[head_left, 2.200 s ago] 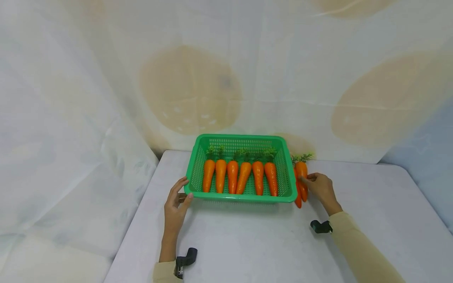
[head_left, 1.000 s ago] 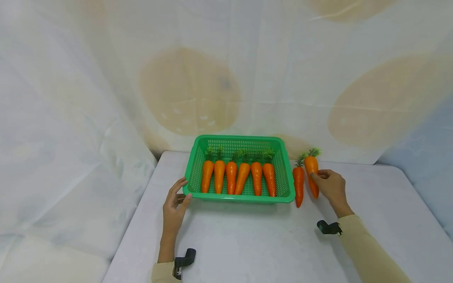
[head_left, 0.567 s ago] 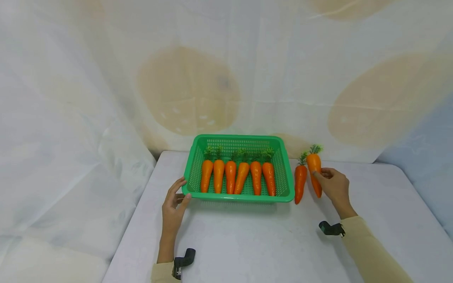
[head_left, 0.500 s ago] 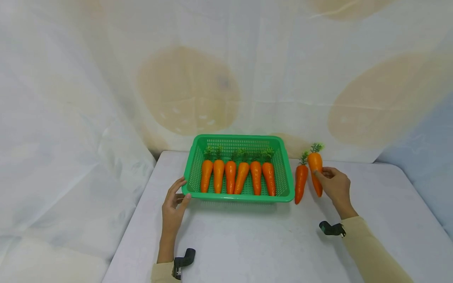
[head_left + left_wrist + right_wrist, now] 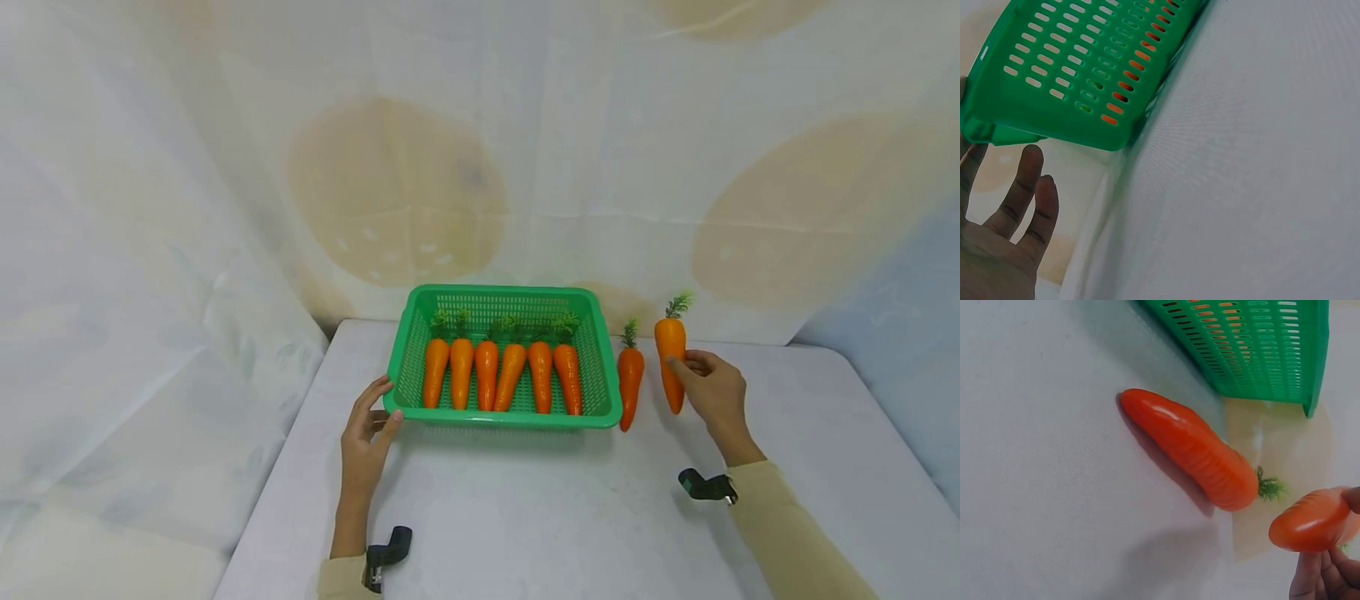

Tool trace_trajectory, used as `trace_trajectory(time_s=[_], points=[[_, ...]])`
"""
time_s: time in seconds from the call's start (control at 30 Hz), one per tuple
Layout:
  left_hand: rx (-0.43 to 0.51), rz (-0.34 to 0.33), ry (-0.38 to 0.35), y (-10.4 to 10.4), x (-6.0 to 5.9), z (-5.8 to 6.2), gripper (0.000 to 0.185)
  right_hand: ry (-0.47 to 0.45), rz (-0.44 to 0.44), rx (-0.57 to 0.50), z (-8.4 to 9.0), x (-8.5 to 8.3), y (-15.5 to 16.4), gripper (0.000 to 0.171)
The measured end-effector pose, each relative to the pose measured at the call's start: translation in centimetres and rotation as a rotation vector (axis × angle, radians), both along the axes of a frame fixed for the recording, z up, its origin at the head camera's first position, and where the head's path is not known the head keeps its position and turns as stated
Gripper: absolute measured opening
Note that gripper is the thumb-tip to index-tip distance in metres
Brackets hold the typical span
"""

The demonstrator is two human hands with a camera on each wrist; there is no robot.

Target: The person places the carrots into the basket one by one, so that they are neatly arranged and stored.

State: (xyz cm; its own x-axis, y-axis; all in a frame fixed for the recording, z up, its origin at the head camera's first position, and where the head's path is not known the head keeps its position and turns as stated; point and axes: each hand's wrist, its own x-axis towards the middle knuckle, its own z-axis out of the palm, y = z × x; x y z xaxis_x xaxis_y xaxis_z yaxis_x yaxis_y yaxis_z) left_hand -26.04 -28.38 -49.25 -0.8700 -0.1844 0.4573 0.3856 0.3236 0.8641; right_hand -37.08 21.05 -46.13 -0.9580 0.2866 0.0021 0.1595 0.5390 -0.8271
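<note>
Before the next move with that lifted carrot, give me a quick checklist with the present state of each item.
1. Right hand grips the lifted carrot: ok, fingers pinch its lower half.
2. Carrot off the table: ok, the right wrist view shows it raised.
3. Left hand steadies the green basket: ok, fingers at its near left corner.
4. Free room in the basket: cannot tell; six carrots fill the row.
5. Loose carrot clear of the hand: ok, it lies beside the basket's right wall.

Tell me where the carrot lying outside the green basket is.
In the head view, the loose carrot lies on the table just right of the green basket, between it and the carrot held in the right hand.
</note>
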Motion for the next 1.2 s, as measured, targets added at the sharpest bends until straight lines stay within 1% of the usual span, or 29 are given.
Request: trace_trajectory(time_s=[0.07, 0.2, 0.4, 0.63, 0.77, 0.97, 1.2], points=[[-0.001, 0.0, 0.004, -0.3, -0.4, -0.8, 0.047, -0.009, 0.012, 0.0, 0.1, 0.1, 0.0, 0.064], [0.001, 0.0, 0.003, -0.4, -0.4, -0.9, 0.048, -0.028, 0.03, -0.001, 0.8, 0.4, 0.1, 0.067], [-0.014, 0.003, 0.019, -0.4, -0.4, -1.1, 0.048, -0.044, 0.056, -0.012, 2.3, 0.7, -0.1, 0.071], [-0.021, 0.013, 0.016, -0.4, -0.3, -0.8, 0.049, -0.043, 0.093, -0.003, 3.6, 0.7, -0.4, 0.076], [-0.03, 0.016, 0.016, -0.4, -0.3, -0.7, 0.049, -0.046, 0.11, -0.019, 4.2, 0.7, -0.8, 0.076], [-0.031, 0.014, 0.019, -0.4, -0.3, -0.6, 0.049, -0.051, 0.127, -0.041, 5.3, 0.7, -1.9, 0.073], [-0.015, 0.011, 0.005, -0.2, -0.3, -0.6, 0.048, -0.036, 0.172, -0.063, 6.3, 0.7, -3.3, 0.069]])
